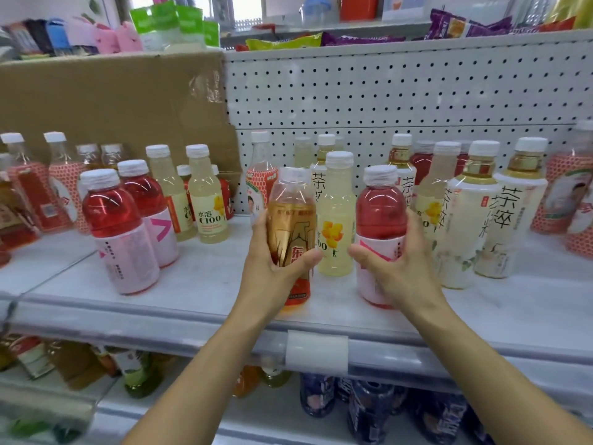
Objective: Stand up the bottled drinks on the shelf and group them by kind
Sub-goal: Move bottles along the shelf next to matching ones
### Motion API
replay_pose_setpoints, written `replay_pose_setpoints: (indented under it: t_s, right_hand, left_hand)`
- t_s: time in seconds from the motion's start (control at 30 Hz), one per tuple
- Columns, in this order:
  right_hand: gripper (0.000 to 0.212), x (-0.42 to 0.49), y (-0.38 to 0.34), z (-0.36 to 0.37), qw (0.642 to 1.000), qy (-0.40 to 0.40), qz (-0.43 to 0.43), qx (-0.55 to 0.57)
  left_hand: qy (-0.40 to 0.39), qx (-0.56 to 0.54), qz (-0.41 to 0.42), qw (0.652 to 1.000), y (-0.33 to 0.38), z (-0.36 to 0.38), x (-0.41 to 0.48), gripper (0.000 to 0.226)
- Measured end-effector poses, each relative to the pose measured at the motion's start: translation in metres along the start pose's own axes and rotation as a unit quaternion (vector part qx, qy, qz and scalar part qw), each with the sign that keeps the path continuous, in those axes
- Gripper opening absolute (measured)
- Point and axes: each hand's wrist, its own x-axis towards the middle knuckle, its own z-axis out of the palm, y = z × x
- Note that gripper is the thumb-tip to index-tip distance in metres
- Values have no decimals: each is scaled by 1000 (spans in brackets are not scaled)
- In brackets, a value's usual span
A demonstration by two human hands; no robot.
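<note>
At the front edge of the shelf (pixel 192 284), the left hand (pixel 272 255) wraps around an upright amber tea bottle (pixel 290 226). The right hand (pixel 401 268) grips a red drink bottle (pixel 380 213) by its pink label. A pale lemon bottle (pixel 337 220) stands just behind, between them. Farther left stand two more red bottles (pixel 118 226), and to the right are white-labelled tea bottles (pixel 465 220) before the pegboard (pixel 385 91).

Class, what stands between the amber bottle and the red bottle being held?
In the head view, an upright pale yellow bottle stands between the amber bottle and the red bottle, slightly behind them.
</note>
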Motion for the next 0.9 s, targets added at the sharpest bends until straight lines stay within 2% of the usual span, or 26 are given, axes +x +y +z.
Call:
replay_pose_setpoints:
  t_s: [0.17, 0.27, 0.33, 0.53, 0.9]
  right_hand:
    - [74, 3, -5, 18, 999, -40, -8, 30]
    - [78, -3, -13, 30, 998, -52, -18, 43]
    - [83, -7, -20, 39, 997, -55, -26, 51]
    - [69, -27, -57, 69, 997, -43, -37, 48]
    - [69, -91, -123, 162, 992, -38, -25, 118]
  left_hand:
    - [10, -7, -21, 1000, 4, -5, -3, 96]
    - [21, -3, -39, 999, 5, -17, -10, 72]
    - [26, -10, -44, 999, 6, -27, -12, 67]
    - [31, -35, -25, 999, 3, -73, -27, 94]
    - [33, -55, -49, 997, -8, -204, -84, 92]
